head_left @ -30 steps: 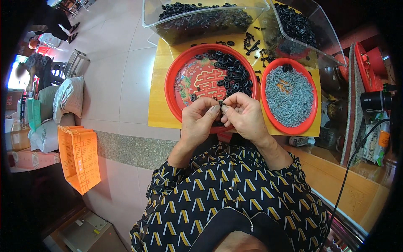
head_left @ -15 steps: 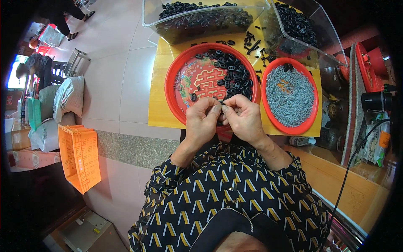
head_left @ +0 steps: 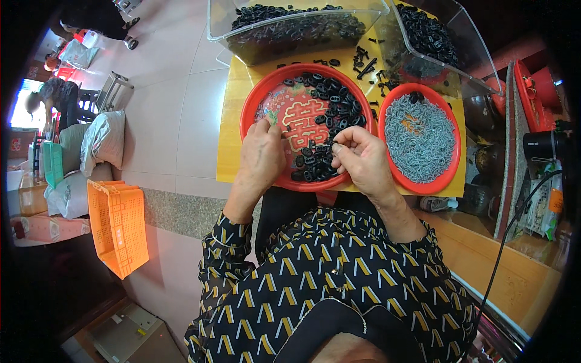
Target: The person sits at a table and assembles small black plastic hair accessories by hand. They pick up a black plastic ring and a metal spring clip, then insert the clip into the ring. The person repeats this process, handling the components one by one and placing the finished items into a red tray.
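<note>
Pale tiled floor [head_left: 175,91], orange crate [head_left: 118,227]

A small red box [head_left: 14,145] stands at the far left edge, and a flat cardboard carton [head_left: 124,333] lies at lower left.

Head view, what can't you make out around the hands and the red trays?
- Right hand: curled fingers hide whatever it pinches.
- Left hand: covers the near rim of the left red tray.
- Black parts: too small to tell their shape.
- Clear bin: its far side is cut off by the top edge.
</note>
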{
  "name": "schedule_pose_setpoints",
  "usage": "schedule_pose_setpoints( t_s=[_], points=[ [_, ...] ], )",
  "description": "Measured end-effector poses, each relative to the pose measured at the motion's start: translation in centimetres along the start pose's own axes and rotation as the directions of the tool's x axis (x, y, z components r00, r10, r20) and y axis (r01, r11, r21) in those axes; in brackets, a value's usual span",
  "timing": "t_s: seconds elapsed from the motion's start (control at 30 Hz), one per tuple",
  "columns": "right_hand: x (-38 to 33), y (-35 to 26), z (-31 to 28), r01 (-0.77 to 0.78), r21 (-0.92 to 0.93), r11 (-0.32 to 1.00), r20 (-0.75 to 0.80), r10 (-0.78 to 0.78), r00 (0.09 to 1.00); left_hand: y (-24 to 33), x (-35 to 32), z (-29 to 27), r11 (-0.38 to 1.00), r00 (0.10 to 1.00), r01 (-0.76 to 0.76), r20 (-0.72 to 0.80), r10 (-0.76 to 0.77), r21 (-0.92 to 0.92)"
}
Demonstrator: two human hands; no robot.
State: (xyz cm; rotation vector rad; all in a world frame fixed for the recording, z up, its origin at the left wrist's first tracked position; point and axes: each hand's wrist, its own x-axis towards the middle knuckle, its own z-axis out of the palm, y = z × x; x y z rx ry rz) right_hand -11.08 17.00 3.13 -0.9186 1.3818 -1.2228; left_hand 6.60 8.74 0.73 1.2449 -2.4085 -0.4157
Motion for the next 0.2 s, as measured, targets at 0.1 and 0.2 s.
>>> schedule_pose_setpoints(
  t_s=[0.1, 0.2],
  points=[
    [0.11, 0.08, -0.32, -0.018, 0.047, 0.999, 0.013, 0.018, 1.000, 0.04, 0.29, 0.78, 0.998, 0.999, -0.042, 0.022, 0.041, 0.044],
    [0.26, 0.47, -0.43, 0.005, 0.064, 0.998, 0.029, -0.006, 1.000, -0.03, 0.31, 1.04, 0.995, 0.997, -0.074, 0.028, 0.072, 0.069]
  ],
)
